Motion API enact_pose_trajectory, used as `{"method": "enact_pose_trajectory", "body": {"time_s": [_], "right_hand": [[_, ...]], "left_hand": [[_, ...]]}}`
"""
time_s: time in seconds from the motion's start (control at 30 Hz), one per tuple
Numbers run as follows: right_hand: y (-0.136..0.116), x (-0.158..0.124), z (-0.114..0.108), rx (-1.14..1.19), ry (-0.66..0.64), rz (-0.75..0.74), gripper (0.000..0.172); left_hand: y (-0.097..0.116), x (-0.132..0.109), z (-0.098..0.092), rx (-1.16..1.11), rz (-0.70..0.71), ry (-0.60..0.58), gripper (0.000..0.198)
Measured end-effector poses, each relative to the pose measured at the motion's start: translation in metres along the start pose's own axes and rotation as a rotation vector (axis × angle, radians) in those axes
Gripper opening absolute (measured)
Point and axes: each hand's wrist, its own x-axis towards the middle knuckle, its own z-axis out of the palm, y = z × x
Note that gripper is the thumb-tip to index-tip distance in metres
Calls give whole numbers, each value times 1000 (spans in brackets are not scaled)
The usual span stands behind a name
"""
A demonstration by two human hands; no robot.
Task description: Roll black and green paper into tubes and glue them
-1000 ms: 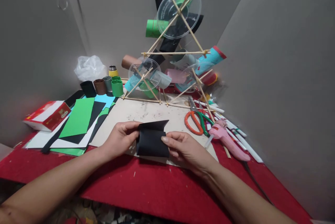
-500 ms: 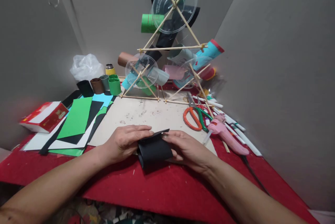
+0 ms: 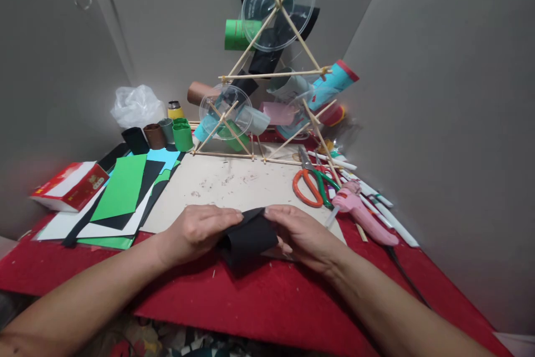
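Note:
Between my hands is a black paper roll point(image 3: 251, 240), curled into a short tube with its overlapping edge at the top. My left hand point(image 3: 204, 229) grips its left side, the fingers lying along the upper edge. On the right, my right hand point(image 3: 298, 231) pinches the tube's other end, thumb on top and fingers underneath. The tube is held above the near edge of a beige board point(image 3: 200, 179). To the right of my right hand lies a pink glue gun point(image 3: 361, 215), its nozzle towards the board. Scissors point(image 3: 311, 179) with orange and green handles rest just behind it.
A stick frame point(image 3: 271, 76) with clear plastic discs and coloured paper tubes stands at the back. Left are paper sheets point(image 3: 121, 187), a red box point(image 3: 71, 184) and several small paper tubes point(image 3: 181, 137). White sticks point(image 3: 388, 218) lie right, on the red cloth point(image 3: 200, 301).
The black paper's raised top edge has come down flatter against the roll. Both hands stay around it, with the left fingers pressed further along the edge.

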Motion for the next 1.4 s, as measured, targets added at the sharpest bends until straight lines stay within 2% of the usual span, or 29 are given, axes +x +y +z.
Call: {"method": "enact_pose_trajectory", "body": {"time_s": [0.17, 0.23, 0.3, 0.37, 0.5, 0.57, 0.73, 0.8, 0.93, 1.03, 1.13, 1.27, 1.4], "right_hand": [[-5, -2, 0, -222, 255, -273, 32], [-6, -2, 3, -323, 283, -353, 45], [-5, -2, 6, -394, 260, -377, 54], [-3, -1, 7, -428, 247, -363, 52], [4, -2, 10, -396, 228, -353, 20], [6, -4, 11, -374, 220, -360, 13], [6, -3, 12, -323, 215, -391, 16], [6, 0, 11, -278, 214, -342, 16], [10, 4, 9, -183, 173, -182, 18], [12, 4, 9, -194, 116, -153, 26], [12, 2, 10, -238, 119, -145, 31], [10, 1, 11, -326, 46, -90, 31], [9, 1, 14, -357, 4, -94, 26]], "left_hand": [[7, 10, -3, -346, -453, 238, 20], [8, 13, -4, -515, -575, 249, 18], [9, 15, -4, -635, -626, 208, 22], [10, 16, -2, -698, -645, 153, 26], [13, 18, 3, -805, -669, 80, 27], [13, 18, 6, -880, -675, 70, 26], [7, 18, 8, -945, -699, 21, 26], [6, 18, 8, -929, -710, 12, 28], [8, 18, 9, -913, -705, 65, 29], [10, 19, 8, -925, -715, 64, 27], [8, 19, 6, -949, -722, 44, 26], [5, 17, 5, -887, -679, 150, 29], [4, 14, 7, -848, -603, 201, 18]]}}
